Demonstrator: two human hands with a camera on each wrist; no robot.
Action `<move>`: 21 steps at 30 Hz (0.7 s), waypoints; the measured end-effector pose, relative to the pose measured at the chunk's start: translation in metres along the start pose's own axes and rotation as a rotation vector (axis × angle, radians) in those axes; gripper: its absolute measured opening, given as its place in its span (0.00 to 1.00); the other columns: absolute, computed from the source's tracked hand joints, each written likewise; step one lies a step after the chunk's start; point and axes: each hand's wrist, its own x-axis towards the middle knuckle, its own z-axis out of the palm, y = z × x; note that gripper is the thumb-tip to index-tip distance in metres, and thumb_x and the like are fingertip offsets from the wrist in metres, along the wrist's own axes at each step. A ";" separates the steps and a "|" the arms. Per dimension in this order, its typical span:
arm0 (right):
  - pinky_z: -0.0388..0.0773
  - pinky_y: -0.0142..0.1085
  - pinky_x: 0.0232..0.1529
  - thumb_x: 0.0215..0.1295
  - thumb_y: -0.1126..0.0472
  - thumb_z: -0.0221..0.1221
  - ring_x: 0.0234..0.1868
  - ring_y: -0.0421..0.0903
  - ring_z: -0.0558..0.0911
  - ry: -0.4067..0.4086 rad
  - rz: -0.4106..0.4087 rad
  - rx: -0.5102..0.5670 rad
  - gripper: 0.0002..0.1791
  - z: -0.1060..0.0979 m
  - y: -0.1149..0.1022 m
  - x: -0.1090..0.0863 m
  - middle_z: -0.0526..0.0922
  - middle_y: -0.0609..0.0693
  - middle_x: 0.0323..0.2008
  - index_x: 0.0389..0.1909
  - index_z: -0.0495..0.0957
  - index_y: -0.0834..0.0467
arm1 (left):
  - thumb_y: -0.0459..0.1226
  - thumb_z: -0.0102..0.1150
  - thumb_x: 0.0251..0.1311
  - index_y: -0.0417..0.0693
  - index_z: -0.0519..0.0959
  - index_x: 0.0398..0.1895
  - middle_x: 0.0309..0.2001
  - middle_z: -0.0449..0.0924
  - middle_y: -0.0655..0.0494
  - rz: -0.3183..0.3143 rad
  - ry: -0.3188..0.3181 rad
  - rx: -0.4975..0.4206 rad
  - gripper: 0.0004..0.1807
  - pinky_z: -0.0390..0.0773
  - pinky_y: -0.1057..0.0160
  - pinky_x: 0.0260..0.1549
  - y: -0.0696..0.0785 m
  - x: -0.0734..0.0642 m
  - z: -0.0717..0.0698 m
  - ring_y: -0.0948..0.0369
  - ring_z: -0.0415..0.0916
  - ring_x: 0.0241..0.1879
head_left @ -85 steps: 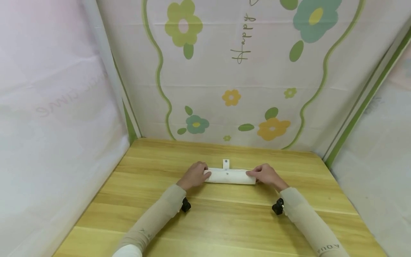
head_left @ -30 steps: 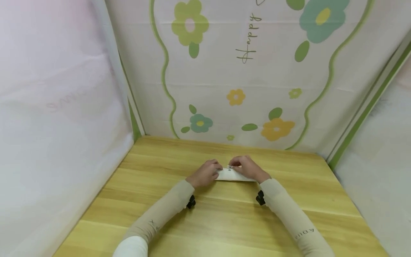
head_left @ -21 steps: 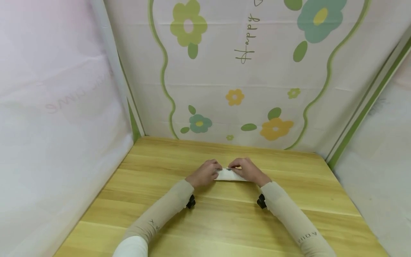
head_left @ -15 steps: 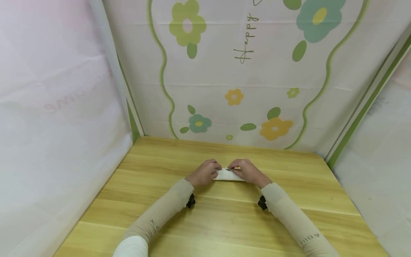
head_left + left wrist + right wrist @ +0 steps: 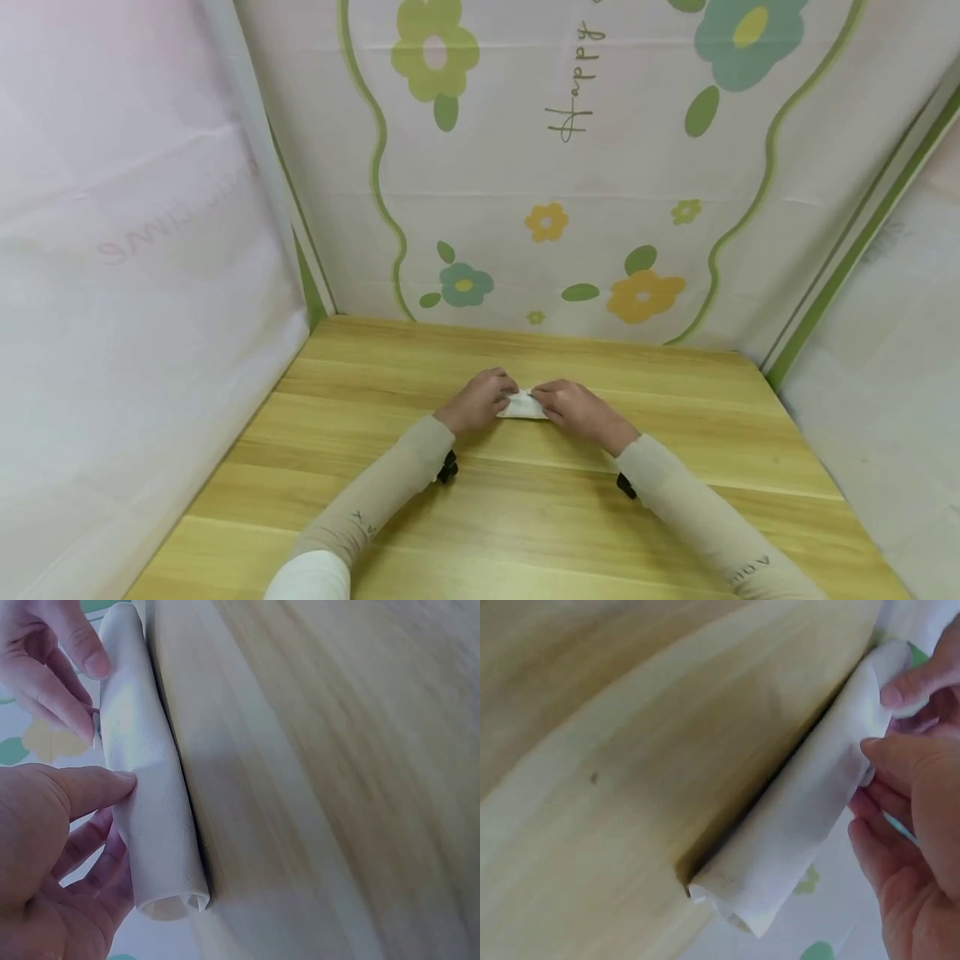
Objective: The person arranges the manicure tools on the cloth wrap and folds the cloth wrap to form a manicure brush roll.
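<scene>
A white rolled-up mat (image 5: 522,406) of smooth, leather-like sheet lies crosswise on the wooden tabletop, largely covered by both hands in the head view. My left hand (image 5: 477,402) grips its left part; in the left wrist view the thumb lies on top of the roll (image 5: 161,810) and the fingers curl behind. At the middle, my right hand (image 5: 583,412) pinches the roll where its short snap strap (image 5: 97,727) sits, thumb on the near face. The right wrist view shows the thumb pressing the roll (image 5: 795,810), its fingers behind. The snap itself is hidden.
The yellow wood-grain table (image 5: 517,517) stretches toward me and to both sides. Behind it hangs a white flower-printed curtain (image 5: 480,167), with pale fabric walls left (image 5: 150,333) and right (image 5: 885,358). A black wrist camera (image 5: 447,468) sits under the left sleeve.
My right hand has left the roll's right end for its middle and brought the upright strap down onto the roll. My left hand has shifted slightly inward and keeps its grip.
</scene>
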 end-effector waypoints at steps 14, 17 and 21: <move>0.85 0.48 0.53 0.69 0.61 0.68 0.60 0.58 0.84 0.063 0.011 -0.134 0.28 0.006 -0.011 -0.022 0.82 0.61 0.63 0.67 0.77 0.66 | 0.28 0.58 0.74 0.40 0.84 0.57 0.53 0.81 0.49 0.041 0.027 0.034 0.13 0.80 0.58 0.57 0.006 0.003 0.007 0.56 0.79 0.53; 0.85 0.48 0.53 0.70 0.60 0.68 0.60 0.59 0.84 0.035 0.018 -0.087 0.29 0.005 -0.009 -0.023 0.81 0.62 0.65 0.68 0.76 0.66 | 0.29 0.57 0.74 0.40 0.84 0.57 0.53 0.81 0.49 0.044 0.019 0.044 0.13 0.80 0.58 0.58 0.006 0.003 0.007 0.55 0.79 0.53; 0.84 0.49 0.56 0.74 0.57 0.64 0.64 0.61 0.82 -0.076 0.032 0.033 0.31 -0.002 -0.007 -0.021 0.77 0.65 0.68 0.72 0.71 0.66 | 0.28 0.58 0.74 0.40 0.84 0.56 0.53 0.82 0.49 0.049 0.011 0.056 0.13 0.80 0.57 0.58 0.005 0.000 0.007 0.55 0.79 0.53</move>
